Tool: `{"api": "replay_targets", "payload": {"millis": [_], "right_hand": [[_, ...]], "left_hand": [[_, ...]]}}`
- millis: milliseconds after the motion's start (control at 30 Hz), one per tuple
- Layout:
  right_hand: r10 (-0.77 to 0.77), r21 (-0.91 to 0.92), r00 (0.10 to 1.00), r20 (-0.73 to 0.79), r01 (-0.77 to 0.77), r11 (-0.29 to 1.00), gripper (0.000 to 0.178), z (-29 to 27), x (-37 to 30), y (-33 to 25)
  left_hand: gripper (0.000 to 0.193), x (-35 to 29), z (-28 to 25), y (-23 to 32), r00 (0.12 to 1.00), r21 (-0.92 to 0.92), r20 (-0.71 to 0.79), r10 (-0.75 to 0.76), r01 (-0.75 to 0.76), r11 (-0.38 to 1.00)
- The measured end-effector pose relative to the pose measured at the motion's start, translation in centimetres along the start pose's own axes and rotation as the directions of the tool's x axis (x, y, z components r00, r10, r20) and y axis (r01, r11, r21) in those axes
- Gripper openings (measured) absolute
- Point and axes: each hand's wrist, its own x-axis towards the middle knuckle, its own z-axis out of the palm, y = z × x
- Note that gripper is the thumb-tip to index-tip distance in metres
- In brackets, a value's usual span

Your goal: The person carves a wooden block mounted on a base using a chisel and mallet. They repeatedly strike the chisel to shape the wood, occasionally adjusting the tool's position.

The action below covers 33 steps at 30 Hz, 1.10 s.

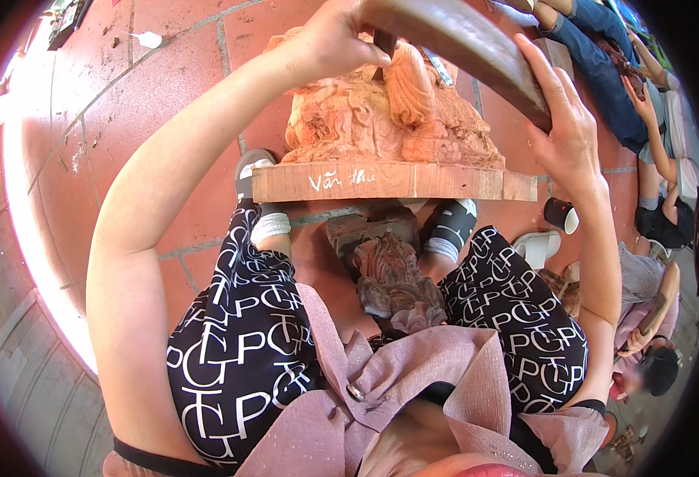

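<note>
long dark wooden piece: it is in the two hands point(469, 48), one end to each; i cannot tell if it touches the carving behind it.
left hand: this hand point(330, 44) is closed around the near-left end, thumb on the inner side; the other fingers are hidden. maybe the thumb is there to keep the piece from turning.
right hand: this one point(566, 131) takes the opposite end, its long fingers laid along the outer side. i think the wide spacing of the hands shares the weight; how firm it presses, i cannot tell.
orange-brown carving: it sits point(349, 123) between the two arms and nearer to the body than the grip, perhaps so both hands can reach around it.
thick board: it is under the carving point(445, 183), with white handwriting on its front edge; its flat breadth probably gives the carving a steady foot.
dark carved figure: it lies point(393, 278) closer to the body than the board, between the patterned trouser legs point(230, 334), where the knees seem to guard it.
dark cup: it is on the floor beyond the right forearm point(556, 213), close to a pale slipper point(536, 248), likely placed aside from the work.
other people: they sit farther to the right of the grip point(660, 119).
</note>
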Motion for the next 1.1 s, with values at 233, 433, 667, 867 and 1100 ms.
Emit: {"api": "replay_targets", "payload": {"millis": [233, 433, 667, 867, 1100], "right_hand": [[-0.006, -0.098, 0.999, -0.047, 0.002, 0.995, 0.085, -0.5, 0.9, -1.5], [-0.175, -0.060, 0.951, -0.254, 0.165, 0.984, 0.085, 0.2, 0.5, -0.3], [-0.095, 0.026, 0.963, -0.254, 0.105, 0.994, 0.083, -0.1, 0.0, -0.3], [-0.022, -0.006, 1.000, -0.001, 0.022, 1.000, 0.084, -0.8, 0.4, -2.6], [-0.113, 0.115, 0.989, -0.096, 0.124, 0.986, 0.076, -0.4, 0.4, -2.4]], "left_hand": [[0.041, -0.1, 0.4, 1.1, 0.998, -0.049, 0.002, 0.056, -0.056, 0.997], [0.035, -0.3, 1.6, 1.9, 0.981, 0.240, 0.104, 0.162, -0.183, 0.953], [0.036, -0.1, 1.6, 0.3, 0.978, 0.131, 0.063, 0.198, -0.204, 0.970], [0.055, -1.1, -2.3, 3.4, 0.977, 0.015, 0.165, -0.133, 0.133, 0.991], [0.050, -1.5, -2.6, 3.3, 0.995, -0.043, 0.027, -0.098, 0.100, 0.994]]}}
